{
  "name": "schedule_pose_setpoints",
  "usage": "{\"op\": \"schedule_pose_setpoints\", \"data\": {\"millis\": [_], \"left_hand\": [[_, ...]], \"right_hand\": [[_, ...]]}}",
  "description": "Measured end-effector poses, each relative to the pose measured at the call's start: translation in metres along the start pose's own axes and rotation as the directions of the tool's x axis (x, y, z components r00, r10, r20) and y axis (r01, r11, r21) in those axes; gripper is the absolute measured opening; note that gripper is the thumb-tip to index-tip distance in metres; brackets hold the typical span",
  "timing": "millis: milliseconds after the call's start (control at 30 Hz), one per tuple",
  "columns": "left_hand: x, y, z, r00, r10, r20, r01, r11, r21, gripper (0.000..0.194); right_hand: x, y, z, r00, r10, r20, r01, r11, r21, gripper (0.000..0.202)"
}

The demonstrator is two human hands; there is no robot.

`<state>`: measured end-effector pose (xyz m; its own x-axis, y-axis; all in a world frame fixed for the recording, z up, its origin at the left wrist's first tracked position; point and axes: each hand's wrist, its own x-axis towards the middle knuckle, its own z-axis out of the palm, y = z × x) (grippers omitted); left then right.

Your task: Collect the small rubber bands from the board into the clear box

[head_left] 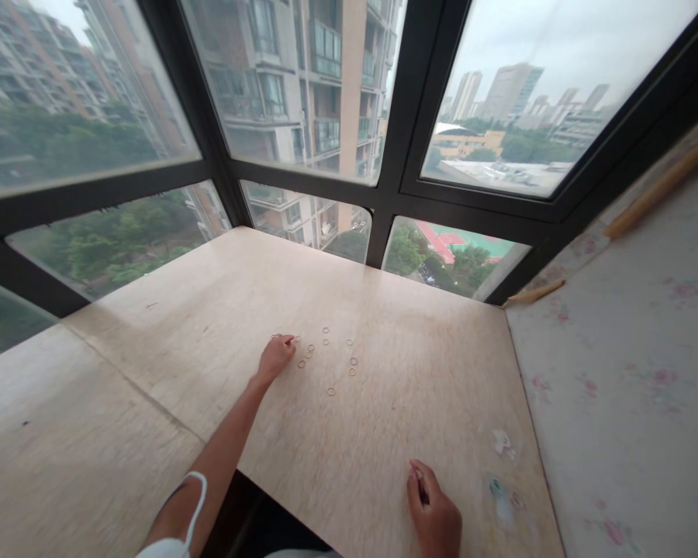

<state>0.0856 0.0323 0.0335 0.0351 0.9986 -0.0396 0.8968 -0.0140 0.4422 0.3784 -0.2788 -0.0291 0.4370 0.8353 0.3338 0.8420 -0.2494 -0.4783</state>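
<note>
My left hand (276, 358) reaches out over the pale marble-look surface, its fingers drawn together and pointing right. A thin ring (298, 339) lies right at its fingertips; whether they touch it I cannot tell. Part of another ring shows behind the knuckles. Several more small thin rings lie scattered to the right, among them a darker ring (354, 361) and a yellowish ring (331, 391) closer to me. Nearer the front edge, my right hand (433, 508) rests with curled fingers, thumb and forefinger tips together. What it holds, if anything, is hidden.
Small clear plastic bags (503, 500) with greenish and brownish bits lie at the right, below a crumpled whitish bag (502, 443). Dark window frames (389, 147) border the far side of the surface (430, 364). A flowered wall (622, 387) closes the right side.
</note>
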Motion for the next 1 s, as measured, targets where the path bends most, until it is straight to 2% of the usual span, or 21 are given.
{"op": "schedule_pose_setpoints", "data": {"millis": [167,300,433,600,733,833,900,933,967,1000], "left_hand": [[0.014,0.006,-0.001,0.998,0.028,0.063,-0.038,0.985,0.166,0.029],[0.018,0.012,-0.002,0.993,0.062,0.102,-0.085,0.967,0.239,0.032],[0.023,0.014,-0.004,0.991,0.072,0.110,-0.098,0.963,0.251,0.026],[0.028,0.015,-0.009,0.994,0.037,0.107,-0.058,0.979,0.195,0.013],[0.022,0.018,-0.011,0.992,0.015,0.126,-0.024,0.997,0.070,0.009],[0.008,0.024,-0.008,0.987,0.033,0.160,-0.023,0.998,-0.062,0.013],[-0.004,0.031,-0.007,0.981,0.048,0.190,-0.005,0.976,-0.219,0.019],[-0.012,0.035,-0.007,0.976,0.056,0.213,0.026,0.932,-0.362,0.023],[-0.020,0.040,-0.007,0.968,0.068,0.240,0.072,0.845,-0.530,0.024],[-0.028,0.046,-0.008,0.959,0.086,0.269,0.130,0.711,-0.691,0.024]], "right_hand": [[-0.004,0.004,0.007,0.997,0.077,0.004,-0.077,0.995,0.055,0.054],[-0.006,0.001,0.007,0.987,0.157,0.018,-0.158,0.985,0.073,0.056],[-0.005,-0.002,0.004,0.983,0.177,0.055,-0.181,0.980,0.082,0.056],[-0.003,-0.004,0.001,0.983,0.167,0.073,-0.174,0.979,0.104,0.052],[-0.002,-0.004,0.000,0.984,0.165,0.065,-0.172,0.976,0.130,0.051],[0.000,-0.005,-0.001,0.988,0.139,0.059,-0.147,0.978,0.145,0.052],[0.002,-0.005,-0.003,0.990,0.123,0.065,-0.132,0.979,0.154,0.052],[0.003,-0.006,-0.004,0.990,0.119,0.072,-0.129,0.979,0.158,0.052],[0.003,-0.006,-0.006,0.990,0.117,0.078,-0.128,0.978,0.163,0.052],[0.004,-0.007,-0.007,0.990,0.114,0.082,-0.127,0.977,0.169,0.052]]}}
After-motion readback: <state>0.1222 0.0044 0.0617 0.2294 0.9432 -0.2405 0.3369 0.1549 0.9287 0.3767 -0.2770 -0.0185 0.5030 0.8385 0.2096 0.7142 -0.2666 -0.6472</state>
